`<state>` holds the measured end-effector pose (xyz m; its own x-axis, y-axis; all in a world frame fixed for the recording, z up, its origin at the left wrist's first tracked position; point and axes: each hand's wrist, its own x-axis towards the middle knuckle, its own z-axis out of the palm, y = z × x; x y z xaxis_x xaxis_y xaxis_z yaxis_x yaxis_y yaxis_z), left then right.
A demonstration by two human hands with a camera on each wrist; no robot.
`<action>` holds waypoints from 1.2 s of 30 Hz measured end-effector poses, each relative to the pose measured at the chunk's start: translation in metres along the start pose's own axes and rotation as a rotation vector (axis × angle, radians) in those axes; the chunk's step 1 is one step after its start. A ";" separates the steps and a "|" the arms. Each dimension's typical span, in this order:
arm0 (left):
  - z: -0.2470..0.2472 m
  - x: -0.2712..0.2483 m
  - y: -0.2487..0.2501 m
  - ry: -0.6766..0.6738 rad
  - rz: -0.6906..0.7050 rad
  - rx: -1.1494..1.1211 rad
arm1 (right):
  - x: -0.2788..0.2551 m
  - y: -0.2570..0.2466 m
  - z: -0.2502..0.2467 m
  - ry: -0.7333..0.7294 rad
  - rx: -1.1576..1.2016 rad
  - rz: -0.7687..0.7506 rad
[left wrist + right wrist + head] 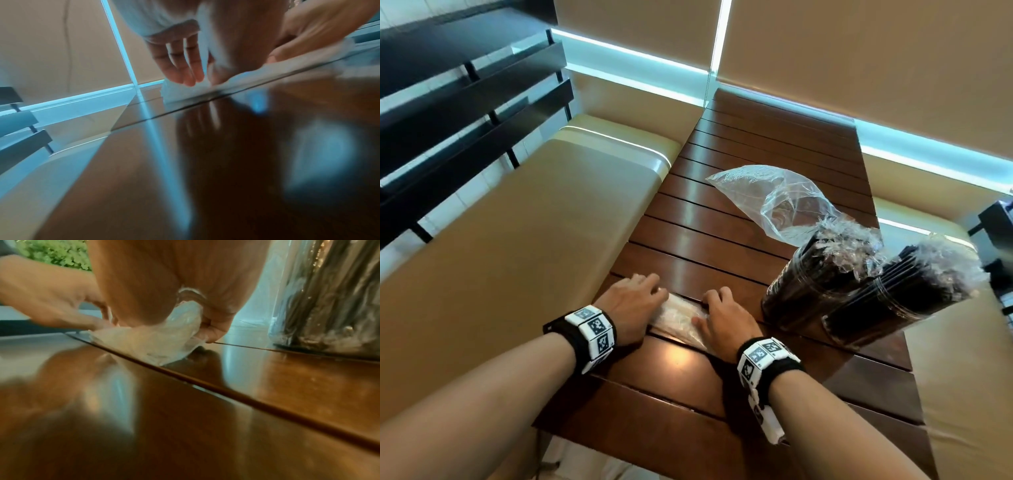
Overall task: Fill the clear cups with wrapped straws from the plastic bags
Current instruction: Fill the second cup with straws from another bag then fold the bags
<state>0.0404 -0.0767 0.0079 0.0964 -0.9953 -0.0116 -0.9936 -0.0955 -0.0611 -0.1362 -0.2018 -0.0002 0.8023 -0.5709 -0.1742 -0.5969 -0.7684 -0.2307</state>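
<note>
The bench (722, 219) was a glossy dark-brown top of wooden slats with thin dark grooves between them, and it mirrored the pale light from the window. Two plastic bags lay on it. One, a folded bag (681, 317), was thin, crinkled clear film flattened into a narrow strip near the front edge, across a groove. The left hand (631, 305) rested on its left end with the fingers (185, 71) held fairly straight, their tips down on the film. The right hand (726, 317) lay on its right end; the right wrist view showed its thumb and curled fingers pinching a bunched fold of the same bag (164, 337). The second, a loose bag (774, 202), lay further back and to the right, well apart from both hands, puffed, wrinkled and see-through. Two clear cups stood at the right side of the bench: the near cup (804, 291) and, touching it on its right, the far cup (887, 305). Both were smooth round cylinders packed full of long dark straws (822, 270) whose crinkly clear wrapper ends bristled above the rims. Cream padded seats (534, 240) with a smooth sheen flanked the bench on either side.
</note>
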 end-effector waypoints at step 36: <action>0.004 0.022 0.009 -0.237 -0.796 -0.598 | 0.026 -0.035 0.000 0.128 0.349 0.117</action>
<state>0.0343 -0.0998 0.0027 0.6862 -0.6164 -0.3862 -0.4967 -0.7849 0.3704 -0.0942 -0.1899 0.0030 0.7092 -0.6975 -0.1024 -0.6316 -0.5641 -0.5318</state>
